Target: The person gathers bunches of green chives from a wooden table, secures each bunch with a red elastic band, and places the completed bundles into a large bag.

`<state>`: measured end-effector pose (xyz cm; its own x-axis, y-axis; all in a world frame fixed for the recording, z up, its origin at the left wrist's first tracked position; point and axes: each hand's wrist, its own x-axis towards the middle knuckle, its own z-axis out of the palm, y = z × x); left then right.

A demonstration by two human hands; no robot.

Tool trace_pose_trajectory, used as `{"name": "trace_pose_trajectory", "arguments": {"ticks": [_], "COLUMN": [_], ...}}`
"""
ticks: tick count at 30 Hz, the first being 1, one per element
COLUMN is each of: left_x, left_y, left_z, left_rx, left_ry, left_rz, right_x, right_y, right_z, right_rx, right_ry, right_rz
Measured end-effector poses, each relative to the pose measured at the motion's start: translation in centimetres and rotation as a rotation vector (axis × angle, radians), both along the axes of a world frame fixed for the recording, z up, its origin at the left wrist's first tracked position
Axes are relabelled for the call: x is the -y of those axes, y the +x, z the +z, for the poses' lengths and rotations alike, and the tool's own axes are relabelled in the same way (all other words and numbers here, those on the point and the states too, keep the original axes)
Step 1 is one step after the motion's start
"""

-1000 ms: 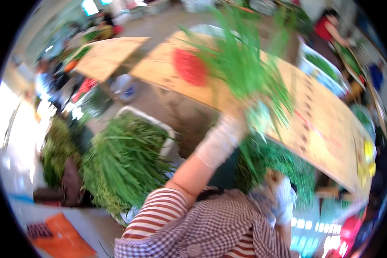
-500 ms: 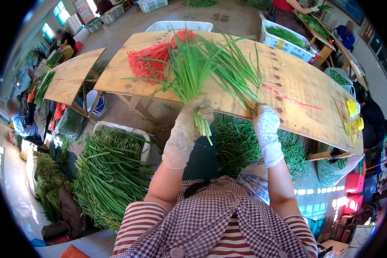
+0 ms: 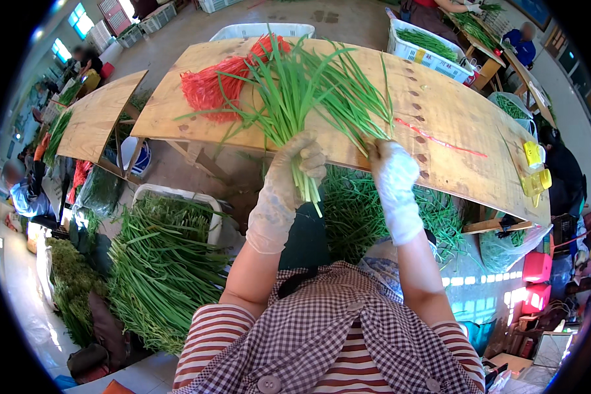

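Note:
My left hand (image 3: 297,167), in a dirty pale glove, is closed round a bunch of garlic chives (image 3: 285,113). Its leaves fan out over the wooden table (image 3: 453,105), and the pale cut ends stick out below my fist. To the right lies a looser pile of garlic chives (image 3: 354,98), its stem ends toward me. My gloved right hand (image 3: 394,172) is closed on those stem ends at the table's near edge; its fingertips are partly hidden. A heap of red plastic ties (image 3: 213,85) lies left of the bunch. One red strip (image 3: 443,142) is stretched out at the right.
Below the table is a mass of green stems (image 3: 351,203). At my left stands a white crate (image 3: 177,190) heaped with long greens. Yellow plastic containers (image 3: 536,180) sit at the table's right end. Another white crate (image 3: 433,60) stands beyond; other people work nearby.
My right hand has moved slightly left and up along the table edge, at the stem ends of the loose pile. My left hand keeps its bunch, almost unmoved. The whole view has shifted a little.

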<state>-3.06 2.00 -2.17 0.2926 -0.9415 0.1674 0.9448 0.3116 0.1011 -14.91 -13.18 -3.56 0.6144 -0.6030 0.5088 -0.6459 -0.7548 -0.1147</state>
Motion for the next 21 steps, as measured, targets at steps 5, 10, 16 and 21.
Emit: {"name": "trace_pose_trajectory", "arguments": {"ticks": [5, 10, 16, 21], "left_x": [0.3, 0.1, -0.2, 1.0], "left_y": [0.0, 0.6, 1.3, -0.5], "left_z": [-0.5, -0.8, -0.9, -1.5], "left_rx": [0.021, -0.01, -0.074, 0.154], "left_ry": [0.063, 0.019, -0.011, 0.449], "left_rz": [-0.015, -0.017, 0.005, 0.228], "right_x": [2.3, 2.2, -0.6, -2.7], "right_y": [3.6, -0.9, -11.4, -1.5], "right_z": [-1.1, 5.9, 2.5, 1.6], "right_rx": [-0.325, 0.087, -0.515, 0.077], "right_ry": [-0.053, 1.051, 0.295, -0.027], "right_rz": [0.098, 0.256, 0.538, 0.161]}}
